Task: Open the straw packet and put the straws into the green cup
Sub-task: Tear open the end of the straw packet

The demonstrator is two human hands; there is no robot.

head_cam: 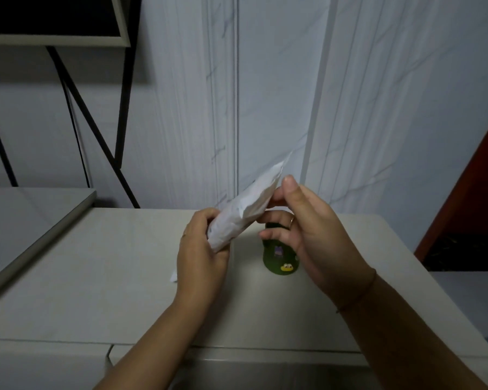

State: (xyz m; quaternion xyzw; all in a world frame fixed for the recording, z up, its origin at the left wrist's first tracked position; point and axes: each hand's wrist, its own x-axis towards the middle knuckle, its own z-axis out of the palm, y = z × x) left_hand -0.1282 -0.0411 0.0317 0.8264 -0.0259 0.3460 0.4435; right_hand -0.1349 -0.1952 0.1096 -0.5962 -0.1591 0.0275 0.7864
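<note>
The white crinkled plastic straw packet slants above the pale table, gripped at its lower end by the closed left hand and pinched near its upper end by the right hand. The small green cup with cartoon stickers stands just below, partly hidden behind the right hand.

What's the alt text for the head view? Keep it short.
Two bare hands hold a white straw packet tilted above a pale table: the left hand grips its lower end, the right hand pinches its upper part. A green cup with cartoon stickers stands on the table, partly hidden behind the right hand.
</note>
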